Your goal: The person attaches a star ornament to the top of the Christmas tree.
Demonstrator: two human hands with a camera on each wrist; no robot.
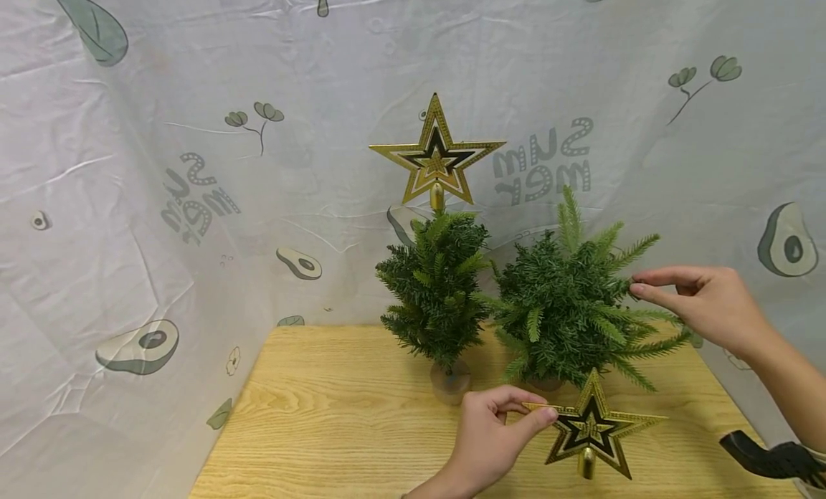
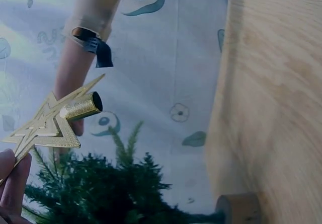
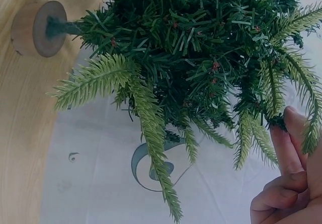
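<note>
Low at the front, my left hand (image 1: 493, 434) pinches one point of a gold star tree topper (image 1: 590, 427) between thumb and fingers. Its hollow socket (image 2: 83, 106) shows in the left wrist view. My right hand (image 1: 716, 305) pinches a branch tip on the right side of the bushier small artificial Christmas tree (image 1: 561, 312). The right wrist view shows thumb and finger (image 3: 287, 148) meeting at that dark green tip. Beside it on the left stands a slimmer artificial tree (image 1: 439, 284), upright, with another gold star (image 1: 437, 155) on its top.
Both trees stand on a wooden table (image 1: 310, 406). Round wooden bases (image 1: 450, 381) support them. A white curtain with avocado prints (image 1: 310, 76) hangs behind and on the left. Near the right forearm is a black strap (image 1: 768, 459).
</note>
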